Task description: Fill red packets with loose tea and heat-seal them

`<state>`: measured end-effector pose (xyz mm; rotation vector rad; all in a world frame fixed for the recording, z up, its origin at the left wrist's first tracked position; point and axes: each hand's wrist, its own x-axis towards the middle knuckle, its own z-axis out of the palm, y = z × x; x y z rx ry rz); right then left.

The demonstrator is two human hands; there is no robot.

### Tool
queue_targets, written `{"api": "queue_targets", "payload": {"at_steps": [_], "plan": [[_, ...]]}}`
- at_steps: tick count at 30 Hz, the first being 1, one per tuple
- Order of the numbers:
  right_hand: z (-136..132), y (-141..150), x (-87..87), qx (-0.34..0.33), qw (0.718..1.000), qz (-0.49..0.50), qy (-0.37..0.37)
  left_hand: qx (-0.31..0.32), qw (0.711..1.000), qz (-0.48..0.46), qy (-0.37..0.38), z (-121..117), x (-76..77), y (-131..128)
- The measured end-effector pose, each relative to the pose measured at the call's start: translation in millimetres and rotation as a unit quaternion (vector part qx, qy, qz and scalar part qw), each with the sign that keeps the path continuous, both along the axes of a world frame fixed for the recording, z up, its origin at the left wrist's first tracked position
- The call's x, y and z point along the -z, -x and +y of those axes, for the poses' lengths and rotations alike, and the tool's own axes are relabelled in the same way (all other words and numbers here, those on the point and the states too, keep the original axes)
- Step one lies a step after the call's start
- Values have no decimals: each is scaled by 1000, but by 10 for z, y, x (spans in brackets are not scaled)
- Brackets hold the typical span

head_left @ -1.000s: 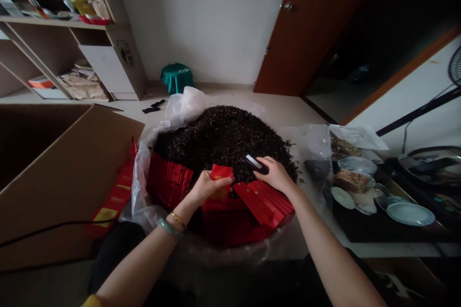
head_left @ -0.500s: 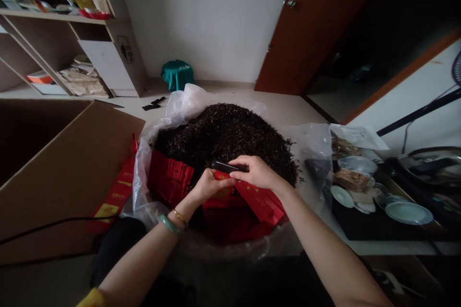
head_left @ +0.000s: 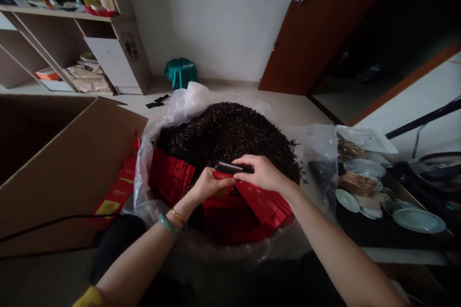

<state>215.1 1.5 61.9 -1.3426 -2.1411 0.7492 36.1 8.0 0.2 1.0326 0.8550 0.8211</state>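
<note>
My left hand (head_left: 208, 185), closed at the fingertips, grips the top of a red packet (head_left: 224, 175). My right hand (head_left: 258, 171) has its fingers wrapped round a slim black tool (head_left: 233, 168) with a pale strip along it; its exact kind I cannot tell. The tool lies across the packet's upper edge, and both hands almost touch. Just beyond them rises a heap of dark dried leaves (head_left: 230, 127), like loose tea, in a clear plastic bag (head_left: 142, 163). Stacks of red packets (head_left: 171, 175) rest on the heap's left and near sides.
An open cardboard box (head_left: 72, 158) stands at the left, with a red bag (head_left: 117, 187) beside it. At the right, a black tray (head_left: 363, 230) holds a clear tub (head_left: 363, 170) and small dishes. Behind are a teal covered bin (head_left: 181, 72), shelves (head_left: 65, 14) and a brown door (head_left: 306, 24).
The view has shifted slightly. The black tool has tilted a little in my right hand, so its pale strip shows more. Both hands keep their hold.
</note>
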Motion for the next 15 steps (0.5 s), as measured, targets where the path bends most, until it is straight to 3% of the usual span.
{"api": "queue_targets", "payload": {"at_steps": [15], "plan": [[-27, 107, -4, 12, 1000, 18, -12, -14, 1000, -4, -1, -8, -34, 19]]}}
